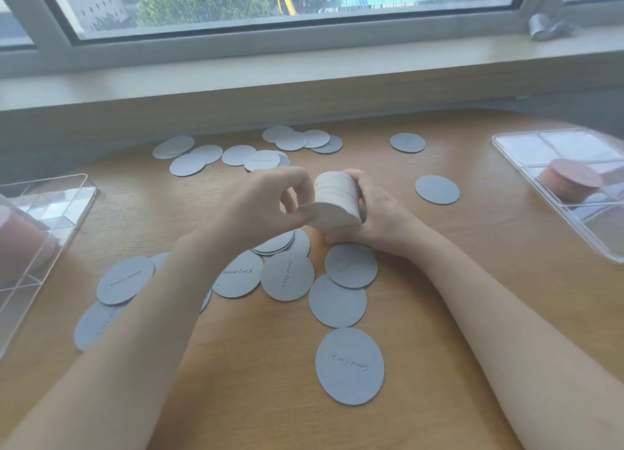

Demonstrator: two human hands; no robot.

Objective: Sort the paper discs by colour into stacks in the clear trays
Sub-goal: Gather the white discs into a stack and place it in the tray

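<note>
- My left hand & right hand both grip the white disc stack, fingers curled round it, above the table.
- Grey discs lie scattered below.
- Pink stack sits in right tray.

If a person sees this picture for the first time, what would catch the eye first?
First, the stack of cream discs at the centre, held above the table between the left hand and the right hand. Next, the many blue-grey discs scattered over the wooden table, some printed "Good luck". Then the pink stack in the clear tray at the right.
</note>
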